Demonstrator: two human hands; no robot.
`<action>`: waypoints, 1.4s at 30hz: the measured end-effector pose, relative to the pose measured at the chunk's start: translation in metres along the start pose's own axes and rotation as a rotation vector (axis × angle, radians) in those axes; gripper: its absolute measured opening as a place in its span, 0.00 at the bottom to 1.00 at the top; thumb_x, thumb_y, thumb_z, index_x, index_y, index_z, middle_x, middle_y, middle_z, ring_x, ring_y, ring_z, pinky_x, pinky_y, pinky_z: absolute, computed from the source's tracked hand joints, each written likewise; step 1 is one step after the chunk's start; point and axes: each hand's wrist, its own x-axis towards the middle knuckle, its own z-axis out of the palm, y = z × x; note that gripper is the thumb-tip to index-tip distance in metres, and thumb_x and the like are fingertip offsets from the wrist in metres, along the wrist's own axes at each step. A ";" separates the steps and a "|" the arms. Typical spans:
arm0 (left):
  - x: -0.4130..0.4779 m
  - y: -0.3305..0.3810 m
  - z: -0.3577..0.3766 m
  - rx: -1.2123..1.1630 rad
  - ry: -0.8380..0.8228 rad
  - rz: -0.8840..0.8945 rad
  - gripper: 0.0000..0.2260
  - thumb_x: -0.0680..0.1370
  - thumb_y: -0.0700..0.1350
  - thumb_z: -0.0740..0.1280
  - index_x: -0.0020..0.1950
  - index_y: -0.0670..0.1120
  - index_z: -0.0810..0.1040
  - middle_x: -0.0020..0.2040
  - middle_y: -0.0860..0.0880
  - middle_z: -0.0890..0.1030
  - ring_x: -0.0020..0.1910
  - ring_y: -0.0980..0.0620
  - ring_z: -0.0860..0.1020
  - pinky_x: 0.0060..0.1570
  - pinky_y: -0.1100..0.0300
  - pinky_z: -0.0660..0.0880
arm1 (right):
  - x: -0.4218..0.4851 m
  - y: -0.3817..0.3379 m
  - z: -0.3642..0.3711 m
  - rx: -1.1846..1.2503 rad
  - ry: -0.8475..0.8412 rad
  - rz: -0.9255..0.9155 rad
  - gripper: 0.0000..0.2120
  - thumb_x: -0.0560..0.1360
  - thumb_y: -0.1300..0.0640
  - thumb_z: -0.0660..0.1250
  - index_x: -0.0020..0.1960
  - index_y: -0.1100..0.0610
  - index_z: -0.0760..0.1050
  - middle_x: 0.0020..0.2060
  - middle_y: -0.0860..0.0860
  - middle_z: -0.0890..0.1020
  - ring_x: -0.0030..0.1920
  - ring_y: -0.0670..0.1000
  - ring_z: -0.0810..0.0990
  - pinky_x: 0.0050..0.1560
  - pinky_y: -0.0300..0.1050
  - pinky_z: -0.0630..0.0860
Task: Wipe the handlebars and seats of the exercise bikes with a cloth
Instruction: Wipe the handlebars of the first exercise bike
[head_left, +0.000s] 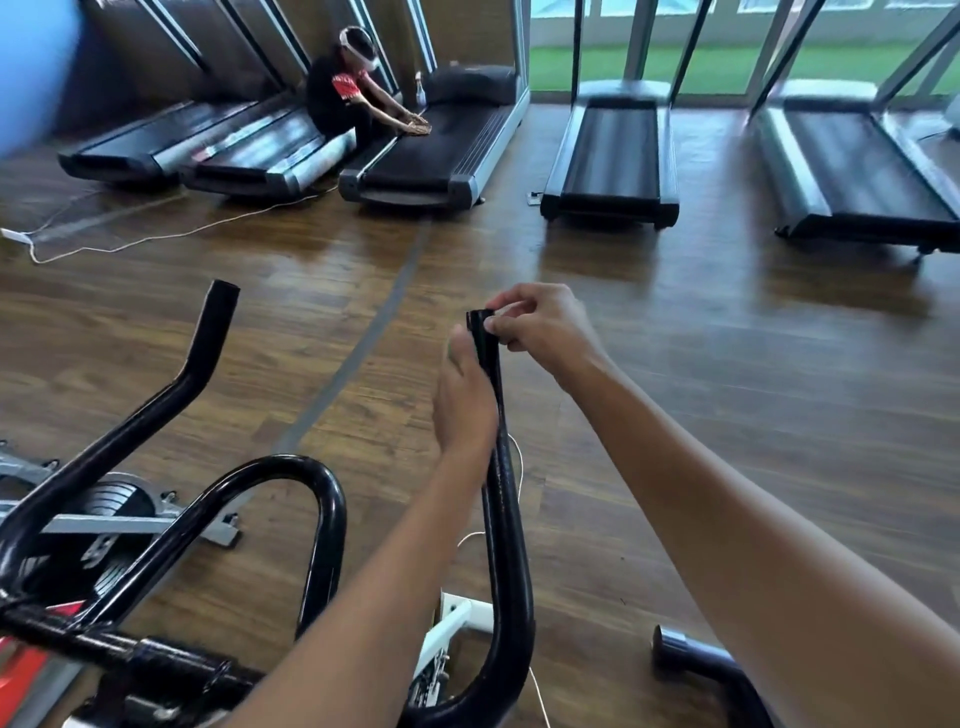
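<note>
The right hand (540, 327) pinches the top end of the exercise bike's right handlebar horn (506, 519), its fingers curled onto the tip. The left hand (465, 405) lies against the same horn just below, thumb pointing up along it. Whether its fingers clasp the bar I cannot tell. The left horn (208, 343) and centre loop (332, 499) stand apart to the left, over the wooden floor (675, 364). Treadmills (613, 156) line the far side.

Left hand (465, 405) and right hand (543, 327) hold the handlebar (506, 545).
</note>
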 end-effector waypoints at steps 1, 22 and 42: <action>-0.013 -0.011 -0.003 0.011 0.000 0.007 0.26 0.84 0.60 0.45 0.76 0.51 0.66 0.75 0.48 0.69 0.74 0.48 0.65 0.69 0.54 0.60 | 0.001 0.000 -0.001 0.017 -0.020 0.008 0.08 0.70 0.68 0.74 0.42 0.55 0.82 0.31 0.49 0.81 0.31 0.45 0.78 0.36 0.38 0.75; -0.080 -0.047 -0.032 0.275 -0.281 -0.206 0.29 0.83 0.62 0.45 0.79 0.48 0.59 0.77 0.45 0.63 0.75 0.44 0.63 0.72 0.45 0.63 | -0.017 -0.001 -0.006 0.249 -0.198 0.227 0.06 0.78 0.58 0.69 0.48 0.47 0.77 0.42 0.47 0.84 0.41 0.51 0.83 0.49 0.47 0.71; -0.125 -0.021 -0.151 1.299 -1.088 0.130 0.27 0.80 0.69 0.48 0.53 0.49 0.75 0.46 0.52 0.78 0.49 0.49 0.78 0.55 0.52 0.73 | -0.037 0.003 0.017 0.263 -0.043 0.147 0.08 0.81 0.60 0.59 0.57 0.50 0.72 0.45 0.53 0.79 0.42 0.52 0.74 0.30 0.40 0.67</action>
